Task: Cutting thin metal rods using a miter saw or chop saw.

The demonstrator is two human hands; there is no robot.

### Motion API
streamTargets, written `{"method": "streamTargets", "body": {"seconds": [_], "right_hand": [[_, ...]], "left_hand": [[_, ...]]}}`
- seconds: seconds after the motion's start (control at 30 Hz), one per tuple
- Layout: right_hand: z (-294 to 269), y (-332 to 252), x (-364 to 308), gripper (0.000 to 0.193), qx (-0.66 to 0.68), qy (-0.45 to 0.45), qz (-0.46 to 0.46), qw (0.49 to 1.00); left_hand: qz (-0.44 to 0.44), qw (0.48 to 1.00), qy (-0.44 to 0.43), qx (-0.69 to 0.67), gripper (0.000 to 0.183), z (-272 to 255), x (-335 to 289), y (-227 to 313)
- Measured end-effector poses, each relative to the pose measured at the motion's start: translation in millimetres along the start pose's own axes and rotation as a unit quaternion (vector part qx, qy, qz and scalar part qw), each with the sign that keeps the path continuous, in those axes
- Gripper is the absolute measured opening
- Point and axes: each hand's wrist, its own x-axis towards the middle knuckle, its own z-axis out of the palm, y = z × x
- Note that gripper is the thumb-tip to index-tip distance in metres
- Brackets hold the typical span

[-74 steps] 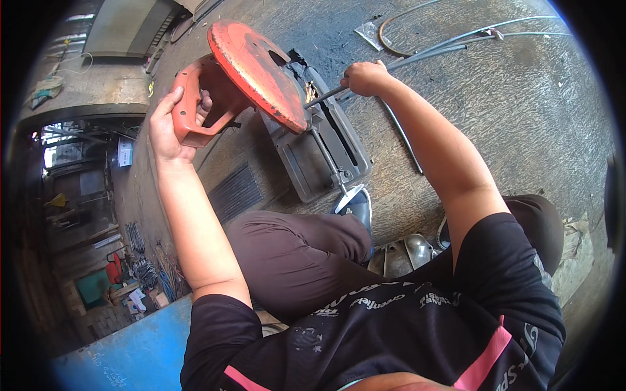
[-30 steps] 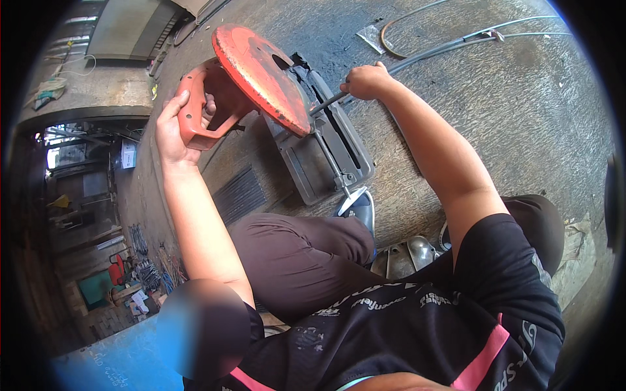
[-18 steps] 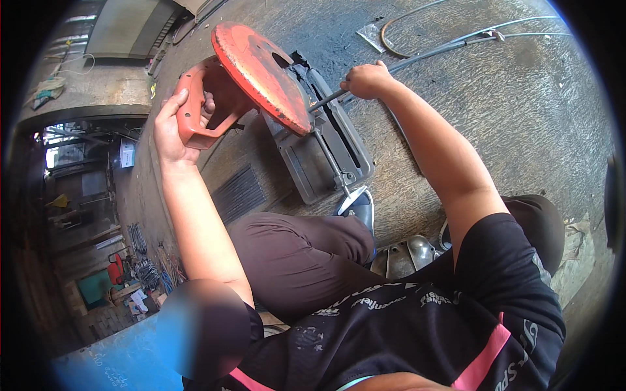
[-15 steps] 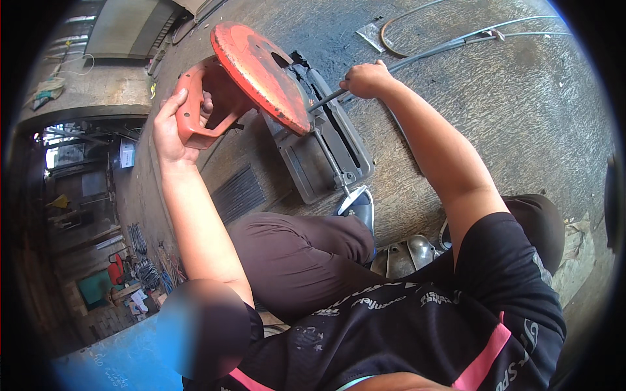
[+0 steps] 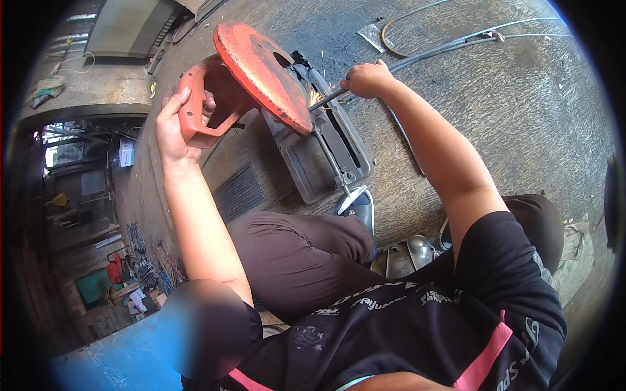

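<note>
My left hand (image 5: 176, 133) is closed round the red D-shaped handle (image 5: 190, 107) of a chop saw. The saw's round, worn red guard (image 5: 261, 72) tilts over its grey base (image 5: 303, 166) and hides the cutting disc. My right hand (image 5: 366, 79) is closed round a small bundle of grey metal rods (image 5: 334, 96), right of the saw. Their near ends run in under the guard's edge. Orange sparks (image 5: 315, 96) show there, between guard and base. A clamp screw with a T-shaped handle (image 5: 353, 195) sticks out from the base toward me.
Beyond my right hand the long rods (image 5: 450, 45) stretch over the rough floor. A stack of short cut rods (image 5: 240, 193) lies left of the base. My blue shoe (image 5: 362, 208) is by the clamp handle. A clear plastic bag (image 5: 372, 37) lies at the far side.
Sparks have appeared under the guard, where the rods meet the saw. The saw's guard and handle have shifted very slightly to the right. My right hand stays in place.
</note>
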Motion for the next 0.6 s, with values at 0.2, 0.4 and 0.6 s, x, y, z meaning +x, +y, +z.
{"method": "streamTargets", "body": {"seconds": [0.2, 0.4, 0.6], "right_hand": [[2.4, 0.0, 1.4, 0.041, -0.004, 0.004, 0.003, 1.000], [3.8, 0.0, -0.4, 0.041, 0.000, 0.015, -0.001, 1.000], [2.0, -0.9, -1.3, 0.041, -0.002, 0.004, 0.008, 1.000]], "left_hand": [[0.001, 1.000, 0.009, -0.002, 0.036, 1.2, -1.4, -1.2], [-0.002, 1.000, 0.000, -0.001, 0.035, 0.6, -0.4, -0.2], [0.001, 1.000, 0.010, 0.003, 0.035, 0.6, -0.6, -1.3]]}}
